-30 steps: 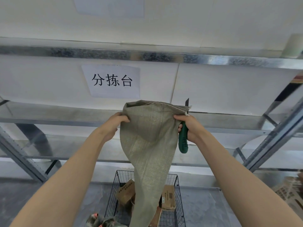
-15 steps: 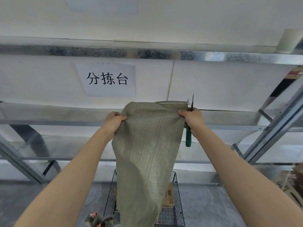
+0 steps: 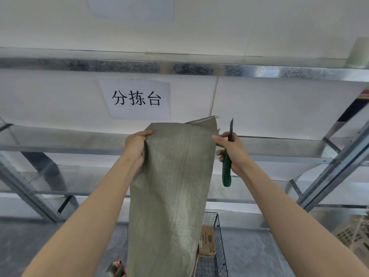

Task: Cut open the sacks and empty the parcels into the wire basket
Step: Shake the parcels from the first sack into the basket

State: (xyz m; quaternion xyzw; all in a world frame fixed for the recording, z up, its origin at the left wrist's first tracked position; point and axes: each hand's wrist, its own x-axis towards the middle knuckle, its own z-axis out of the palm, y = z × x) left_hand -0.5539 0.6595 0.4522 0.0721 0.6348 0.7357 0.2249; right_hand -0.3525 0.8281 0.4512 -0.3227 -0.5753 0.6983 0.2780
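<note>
The left hand (image 3: 135,145) grips the top left corner of the grey-green woven sack (image 3: 175,186), which hangs upside down in front of the shelving. The sack's lower end drops over the black wire basket (image 3: 220,246), where a cardboard parcel (image 3: 207,242) lies. The right hand (image 3: 233,150) is clenched round a green-handled utility knife (image 3: 226,172), blade up, its forefinger at the sack's right edge.

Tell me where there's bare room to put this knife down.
The metal shelf is bare left of your left hand and right of the knife. Grey floor right of the wire basket is free. The basket holds parcels, crowded.
</note>
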